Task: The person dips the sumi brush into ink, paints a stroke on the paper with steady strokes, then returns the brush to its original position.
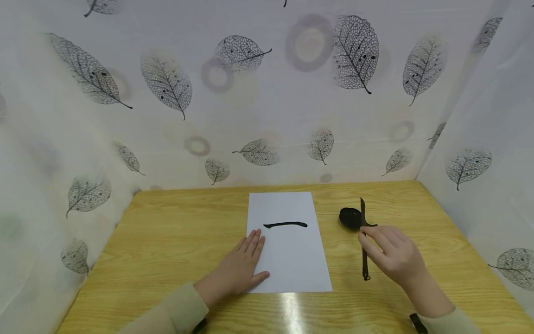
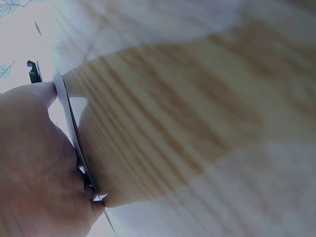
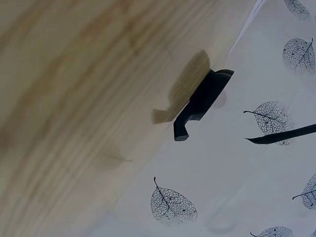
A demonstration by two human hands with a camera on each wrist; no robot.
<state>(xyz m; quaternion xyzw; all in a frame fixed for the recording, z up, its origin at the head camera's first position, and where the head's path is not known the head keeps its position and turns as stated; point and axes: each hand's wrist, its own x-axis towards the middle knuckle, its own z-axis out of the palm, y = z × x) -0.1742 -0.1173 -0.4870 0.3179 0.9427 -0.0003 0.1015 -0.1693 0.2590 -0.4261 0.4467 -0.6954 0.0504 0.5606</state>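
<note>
A sheet of white paper point(image 1: 288, 264) lies on the table, bearing one horizontal black brush stroke point(image 1: 285, 225). My left hand point(image 1: 242, 264) rests on the paper's left edge, fingers straight and thumb spread. In the left wrist view, that hand point(image 2: 39, 153) lies along the sheet's thin edge. My right hand point(image 1: 394, 255) pinches a dark writing brush point(image 1: 365, 264) by its middle, to the right of the paper. The pointed brush tip faces the back wall; a small loop hangs at the near end. Just behind my right fingers sits a black ink dish point(image 1: 349, 218) with a short handle, partly covered by the brush.
The yellow wood-grain table point(image 1: 183, 232) ends at a pale curtain point(image 1: 267, 106) with printed leaves, which surrounds it at the back and both sides. Light glares on the tabletop at the near edge of the sheet.
</note>
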